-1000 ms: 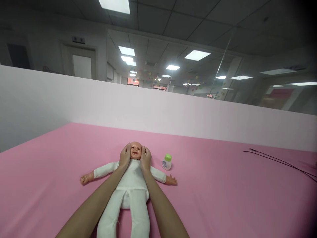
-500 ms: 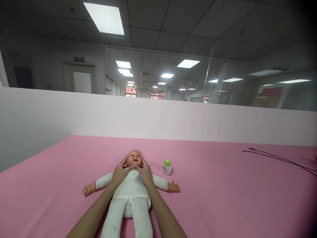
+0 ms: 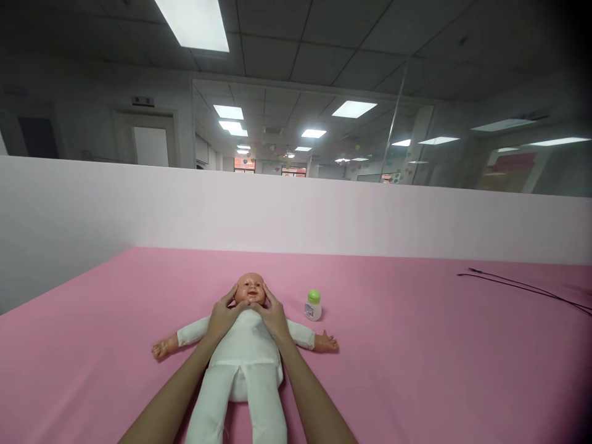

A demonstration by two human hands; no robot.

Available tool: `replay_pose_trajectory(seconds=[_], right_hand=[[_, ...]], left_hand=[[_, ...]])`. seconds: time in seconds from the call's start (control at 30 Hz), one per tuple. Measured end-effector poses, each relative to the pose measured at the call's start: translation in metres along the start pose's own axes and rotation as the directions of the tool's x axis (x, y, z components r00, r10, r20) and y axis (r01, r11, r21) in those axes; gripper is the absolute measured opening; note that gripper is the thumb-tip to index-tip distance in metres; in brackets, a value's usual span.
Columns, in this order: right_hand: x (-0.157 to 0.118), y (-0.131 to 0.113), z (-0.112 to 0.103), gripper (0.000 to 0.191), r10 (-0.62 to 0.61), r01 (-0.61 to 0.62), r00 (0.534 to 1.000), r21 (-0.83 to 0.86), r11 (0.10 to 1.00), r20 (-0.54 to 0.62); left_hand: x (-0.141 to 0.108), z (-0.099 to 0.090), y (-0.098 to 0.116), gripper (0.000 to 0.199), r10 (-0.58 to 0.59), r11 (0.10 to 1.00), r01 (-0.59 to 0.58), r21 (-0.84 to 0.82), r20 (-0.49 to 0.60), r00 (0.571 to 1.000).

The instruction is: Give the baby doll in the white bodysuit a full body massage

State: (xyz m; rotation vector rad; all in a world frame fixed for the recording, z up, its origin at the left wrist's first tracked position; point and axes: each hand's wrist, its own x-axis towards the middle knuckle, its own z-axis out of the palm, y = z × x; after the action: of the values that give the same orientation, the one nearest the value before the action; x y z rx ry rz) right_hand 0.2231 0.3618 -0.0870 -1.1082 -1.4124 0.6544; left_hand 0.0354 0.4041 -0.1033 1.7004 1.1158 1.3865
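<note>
A baby doll (image 3: 247, 345) with a white cloth body lies on its back on the pink surface, its head toward the far side and its arms spread. My left hand (image 3: 225, 316) is curved round the left side of the doll's head and chin, its thumb under the chin. On the other side, my right hand (image 3: 272, 313) cups the head in the same way, and the two thumbs almost meet at the neck. A small clear bottle (image 3: 313, 306) with a green cap stands upright to the right of the doll's head.
Thin black cables (image 3: 527, 287) lie at the far right of the pink surface (image 3: 416, 345). A low white partition (image 3: 324, 216) runs along the back and left, with glass above it.
The whole view has tilted slightly, so the surface appears a little higher. Both hands remain at the doll's head, with hardly any change in their hold.
</note>
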Motion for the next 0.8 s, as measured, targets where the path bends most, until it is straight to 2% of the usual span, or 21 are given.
replay_pose_trajectory(seconds=[0.1,0.27,0.4,0.47,0.57,0.7,0.8], right_hand=[[0.000,0.000,0.000,0.075,-0.010,0.010,1.000,0.003,1.000,-0.016],[0.000,0.001,0.000,0.070,-0.039,0.039,0.999,-0.004,0.999,-0.030],[0.000,0.001,0.001,0.086,0.006,-0.006,1.000,0.019,1.000,0.001],[0.000,0.001,0.001,0.088,0.004,-0.004,1.000,0.027,1.000,0.001],[0.000,0.001,0.001,0.077,-0.026,0.026,0.999,0.006,1.000,-0.025],[-0.001,0.002,0.003,0.082,-0.043,0.040,0.998,-0.062,0.997,-0.053],[-0.001,-0.002,0.004,0.081,-0.054,0.047,0.997,-0.111,0.993,-0.059]], left_hand=[[0.000,-0.001,0.000,0.080,-0.009,1.000,0.009,-0.006,0.000,1.000],[-0.001,-0.003,0.000,0.061,0.042,0.999,-0.043,-0.007,-0.034,0.999],[-0.002,-0.003,0.005,0.076,-0.006,1.000,0.006,-0.008,0.000,1.000],[-0.002,-0.003,0.005,0.082,-0.005,1.000,0.005,-0.006,0.016,1.000],[-0.001,-0.002,0.001,0.069,0.023,1.000,-0.023,0.009,-0.006,1.000],[-0.001,0.000,-0.007,0.061,0.053,0.997,-0.052,0.052,-0.023,0.998],[-0.003,0.002,-0.005,0.059,0.075,0.991,-0.073,0.115,-0.015,0.997]])
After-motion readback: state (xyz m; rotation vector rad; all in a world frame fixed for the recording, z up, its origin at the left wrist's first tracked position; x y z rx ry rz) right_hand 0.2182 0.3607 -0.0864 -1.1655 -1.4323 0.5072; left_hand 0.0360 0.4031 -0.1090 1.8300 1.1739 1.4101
